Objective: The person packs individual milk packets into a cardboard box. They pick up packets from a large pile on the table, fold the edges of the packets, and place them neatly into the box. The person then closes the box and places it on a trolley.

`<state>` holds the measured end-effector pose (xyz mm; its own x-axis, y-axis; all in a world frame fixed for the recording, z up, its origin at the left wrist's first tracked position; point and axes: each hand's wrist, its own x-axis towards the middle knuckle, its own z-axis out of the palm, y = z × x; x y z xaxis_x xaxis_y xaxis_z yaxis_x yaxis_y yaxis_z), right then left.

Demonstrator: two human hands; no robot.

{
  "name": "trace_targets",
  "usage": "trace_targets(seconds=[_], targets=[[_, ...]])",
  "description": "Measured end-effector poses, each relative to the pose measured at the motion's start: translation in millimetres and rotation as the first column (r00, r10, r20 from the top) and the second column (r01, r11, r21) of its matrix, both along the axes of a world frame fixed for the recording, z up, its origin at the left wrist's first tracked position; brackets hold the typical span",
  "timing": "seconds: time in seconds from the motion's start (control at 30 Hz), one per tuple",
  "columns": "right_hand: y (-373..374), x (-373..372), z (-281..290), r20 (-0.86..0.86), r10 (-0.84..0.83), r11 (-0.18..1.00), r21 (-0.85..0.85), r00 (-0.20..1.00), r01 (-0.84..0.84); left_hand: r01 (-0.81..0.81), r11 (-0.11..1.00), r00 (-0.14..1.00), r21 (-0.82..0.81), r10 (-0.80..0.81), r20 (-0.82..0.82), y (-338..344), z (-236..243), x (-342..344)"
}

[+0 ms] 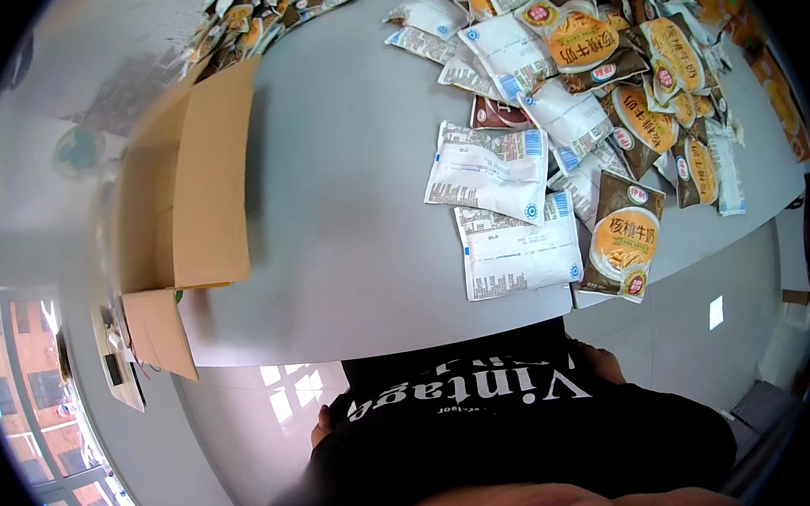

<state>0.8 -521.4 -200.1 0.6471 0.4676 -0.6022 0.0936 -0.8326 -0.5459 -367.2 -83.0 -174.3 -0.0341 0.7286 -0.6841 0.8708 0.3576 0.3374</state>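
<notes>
My left hand (320,427) hangs low beside my black shirt, mostly hidden by it. Against the other side of my waist, my right hand (601,364) shows only in part, just below the table's edge. The fingers of both are too hidden to read, and neither visibly holds anything. Nearest to my right hand is a brown pouch (622,237) with an orange drink picture, at the table's front edge. To its left, a white pouch (519,249) lies printed side up, under the edge of another white pouch (487,171).
Brown and white pouches (586,42) pile up at the back right of the grey table (346,183). An open cardboard box (208,172) stands at the left, its flaps spread. More pouches (260,22) lie behind it. A window (47,409) is at the far left.
</notes>
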Motion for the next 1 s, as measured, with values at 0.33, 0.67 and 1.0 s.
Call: trace_targets(seconds=[0.33, 0.67, 1.0], targets=[[34, -7, 50, -0.552, -0.659, 0.634, -0.041, 0.511, 0.772, 0.200, 0.979, 0.921, 0.028, -0.197, 0.336, 32, -60, -47], [13, -2, 20, -0.486, -0.562, 0.726, 0.098, 0.669, 0.681, 0.306, 0.673, 0.889, 0.674, -0.455, 0.050, -1, -24, -13], [112, -24, 136, 0.774, -0.208, 0.718, 0.536, 0.598, -0.443, 0.222, -0.172, 0.442, 0.960, -0.860, -0.256, -16, 95, 110]])
